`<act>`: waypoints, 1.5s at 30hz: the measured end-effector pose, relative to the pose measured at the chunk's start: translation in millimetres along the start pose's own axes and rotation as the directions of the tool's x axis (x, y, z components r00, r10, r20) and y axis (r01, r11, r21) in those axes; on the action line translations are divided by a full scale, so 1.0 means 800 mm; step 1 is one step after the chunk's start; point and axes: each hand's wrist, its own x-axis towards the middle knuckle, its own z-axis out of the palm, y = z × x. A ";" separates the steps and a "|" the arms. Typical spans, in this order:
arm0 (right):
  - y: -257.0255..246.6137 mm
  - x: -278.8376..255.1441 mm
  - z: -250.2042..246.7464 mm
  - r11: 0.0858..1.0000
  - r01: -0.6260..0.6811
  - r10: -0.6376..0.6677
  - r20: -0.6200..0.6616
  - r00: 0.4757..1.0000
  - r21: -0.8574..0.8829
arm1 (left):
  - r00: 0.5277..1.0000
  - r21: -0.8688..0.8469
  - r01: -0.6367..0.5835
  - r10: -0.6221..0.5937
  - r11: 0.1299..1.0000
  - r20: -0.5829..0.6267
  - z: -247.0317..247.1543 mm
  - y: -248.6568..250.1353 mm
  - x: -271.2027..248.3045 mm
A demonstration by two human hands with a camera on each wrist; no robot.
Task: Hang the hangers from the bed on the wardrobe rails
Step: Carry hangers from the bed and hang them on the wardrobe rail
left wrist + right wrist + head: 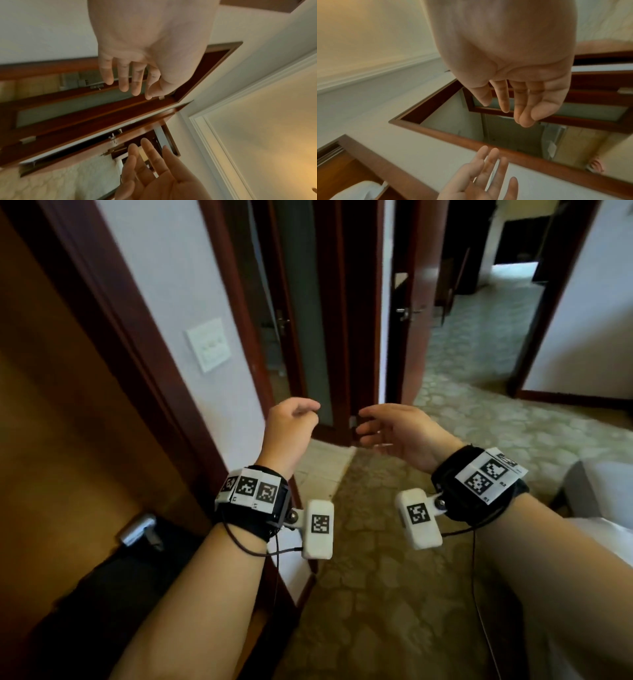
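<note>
No hanger and no wardrobe rail shows in any view. My left hand and right hand are raised side by side in front of me, a small gap between them. Both hold nothing and their fingers are loosely bent. The left wrist view has my left hand above and the right hand below, palm bare. In the right wrist view my right hand hangs with relaxed fingers, the left hand beneath it. A brown wooden wardrobe front fills the left side.
Ahead stand a glazed wooden door and an open doorway onto a patterned floor. A light switch is on the wall. A dark case with a metal fitting sits low left. A white bed corner is at right.
</note>
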 end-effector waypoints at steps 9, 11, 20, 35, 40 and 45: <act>0.021 -0.086 -0.220 0.997 0.002 0.017 -0.262 0.965 0.071 | 0.949 -0.003 -0.018 0.018 1.000 0.314 0.219 0.033 -0.039; 0.026 -0.104 -0.264 0.995 0.006 0.027 -0.331 0.943 0.099 | 0.924 -0.009 -0.019 0.021 1.000 0.381 0.271 0.039 -0.043; 0.047 -0.166 -0.430 0.985 0.043 0.077 -0.638 0.766 0.170 | 0.735 -0.054 -0.025 0.055 0.998 0.675 0.493 0.061 -0.050; 0.085 -0.279 -0.604 0.952 0.150 0.228 -0.946 0.230 0.266 | 0.177 -0.058 -0.063 0.069 0.996 0.982 0.815 0.099 -0.120; 0.112 -0.373 -0.616 0.931 0.216 0.292 -0.955 0.043 0.294 | -0.049 -0.095 -0.086 0.091 0.992 0.995 0.875 0.119 -0.219; 0.141 -0.471 -0.633 0.908 0.294 0.331 -0.942 -0.062 0.299 | -0.227 -0.144 -0.131 0.112 0.981 0.967 0.919 0.153 -0.329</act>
